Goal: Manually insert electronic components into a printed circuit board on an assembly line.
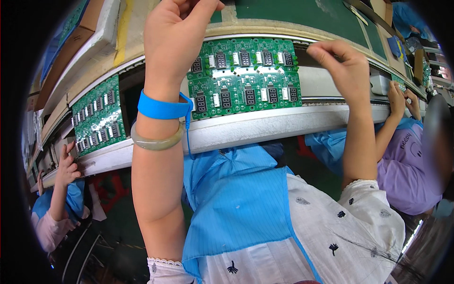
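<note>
A green circuit board panel lies on the rails in front of me, carrying two rows of dark digit displays, white connectors and small green parts along the upper row. My left hand reaches past the panel's left end to the top edge, where the picture cuts off its fingertips. Its visible fingers are curled in, and what they hold, if anything, is hidden. Just beyond the panel's right end hangs my right hand, thumb and fingertips drawn together in a pinch. Anything between them is too small to make out.
Another board panel sits on the line to the left, near a co-worker's hand. On the right, another person's hands are at the line. A white metal rail runs along the near side. A green mat lies beyond.
</note>
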A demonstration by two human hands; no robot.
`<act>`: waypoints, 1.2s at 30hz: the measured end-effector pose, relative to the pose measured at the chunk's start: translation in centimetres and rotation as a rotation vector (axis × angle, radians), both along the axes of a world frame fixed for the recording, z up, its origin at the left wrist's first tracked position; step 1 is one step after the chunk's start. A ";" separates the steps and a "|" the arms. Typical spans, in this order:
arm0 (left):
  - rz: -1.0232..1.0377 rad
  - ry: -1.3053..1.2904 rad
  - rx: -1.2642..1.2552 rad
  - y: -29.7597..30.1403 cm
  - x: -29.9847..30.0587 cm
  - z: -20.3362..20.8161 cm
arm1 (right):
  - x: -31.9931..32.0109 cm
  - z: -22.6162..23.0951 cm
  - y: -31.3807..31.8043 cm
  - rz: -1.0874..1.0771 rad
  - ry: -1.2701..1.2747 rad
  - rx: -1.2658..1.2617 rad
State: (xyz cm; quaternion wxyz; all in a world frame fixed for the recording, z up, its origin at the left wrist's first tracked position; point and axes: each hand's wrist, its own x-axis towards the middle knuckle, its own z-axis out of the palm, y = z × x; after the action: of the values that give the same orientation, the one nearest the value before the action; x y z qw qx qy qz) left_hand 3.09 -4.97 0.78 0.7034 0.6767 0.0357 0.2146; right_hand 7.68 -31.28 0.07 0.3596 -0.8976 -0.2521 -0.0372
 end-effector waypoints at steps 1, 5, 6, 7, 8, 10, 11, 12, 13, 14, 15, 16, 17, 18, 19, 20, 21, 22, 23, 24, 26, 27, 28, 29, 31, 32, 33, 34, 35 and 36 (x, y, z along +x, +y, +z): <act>0.027 -0.023 0.026 0.3 0.2 0.4 | 0.8 0.8 0.5 0.022 -0.101 -0.006; 0.111 0.043 0.219 1.8 1.9 1.4 | 3.7 3.4 4.2 0.110 -0.233 0.001; 0.114 0.030 0.235 1.9 2.2 2.3 | 4.4 3.8 5.2 0.136 -0.241 0.007; 0.143 0.091 0.392 1.8 2.6 3.2 | 5.8 3.7 5.9 0.212 -0.270 -0.010; 0.177 0.157 0.550 2.0 2.7 3.9 | 6.7 4.0 7.2 0.214 -0.280 0.006; 0.212 0.091 0.614 2.4 3.6 4.0 | 7.6 5.2 10.1 0.310 -0.359 -0.107; 0.213 0.069 0.857 2.2 3.5 4.6 | 7.6 5.7 11.0 0.311 -0.366 -0.096; 0.212 0.048 1.099 2.3 3.4 5.0 | 7.6 6.0 11.8 0.348 -0.408 -0.206; 0.201 0.132 1.177 2.9 4.7 3.9 | 7.6 6.2 12.5 0.385 -0.449 -0.317; 0.204 0.135 1.183 3.1 5.2 3.6 | 7.7 6.3 13.2 0.387 -0.448 -0.310; 0.170 0.120 1.249 3.2 5.7 3.2 | 8.0 6.2 13.9 0.356 -0.433 -0.449; 0.134 0.107 1.313 3.4 6.2 2.8 | 8.3 6.0 14.5 0.324 -0.416 -0.589; 0.119 0.070 1.345 3.3 6.6 3.0 | 8.8 5.7 14.9 0.326 -0.410 -0.588; 0.115 0.076 1.344 3.0 6.9 3.0 | 9.2 5.3 15.3 0.275 -0.431 -0.628; 0.100 0.134 1.355 2.6 7.3 3.0 | 9.5 4.8 15.4 0.224 -0.450 -0.669; 0.089 0.201 1.368 2.6 7.5 3.0 | 9.5 4.6 15.6 0.233 -0.443 -0.664; 0.114 0.195 1.406 3.0 8.1 2.4 | 9.4 4.6 15.7 0.248 -0.449 -0.614; 0.112 0.208 1.407 3.5 7.8 1.9 | 9.4 4.4 15.8 0.261 -0.455 -0.563; 0.059 -0.010 1.248 3.9 7.5 1.7 | 9.4 4.2 16.0 0.244 -0.473 -0.533; 0.008 -0.220 1.079 4.2 7.3 1.5 | 9.3 4.2 15.9 0.245 -0.468 -0.533; 0.107 -0.059 1.246 3.6 8.2 1.3 | 8.9 4.2 15.6 0.253 -0.511 -0.448; 0.212 0.104 1.407 3.5 8.6 1.2 | 8.9 4.0 15.6 0.257 -0.508 -0.447; 0.212 0.110 1.407 3.7 8.6 1.1 | 8.9 3.7 15.6 0.239 -0.502 -0.335; 0.206 0.072 1.371 3.7 8.6 1.0 | 8.8 3.6 15.5 0.218 -0.494 -0.224; 0.199 0.038 1.334 3.8 8.5 0.9 | 8.6 3.6 15.1 0.205 -0.508 -0.112; 0.201 -0.014 1.265 3.7 8.4 1.0 | 8.5 3.7 14.9 0.189 -0.524 0.002; 0.204 -0.065 1.195 3.6 8.3 1.2 | 9.2 3.1 14.8 0.188 -0.567 0.098; 0.204 -0.063 1.196 3.5 8.2 1.3 | 9.3 2.9 14.4 0.189 -0.566 0.100; 0.178 -0.089 1.053 3.4 8.0 1.5 | 8.8 3.2 14.2 0.206 -0.455 0.188; 0.152 -0.115 0.909 3.4 7.7 1.7 | 8.3 3.5 14.0 0.223 -0.344 0.276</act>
State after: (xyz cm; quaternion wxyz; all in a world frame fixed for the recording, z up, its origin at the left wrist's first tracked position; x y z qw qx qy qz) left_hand 10.80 -1.59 2.48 0.3183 0.8989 -0.0519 0.2967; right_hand 16.02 -17.32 3.61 0.4325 -0.7871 -0.3995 -0.1839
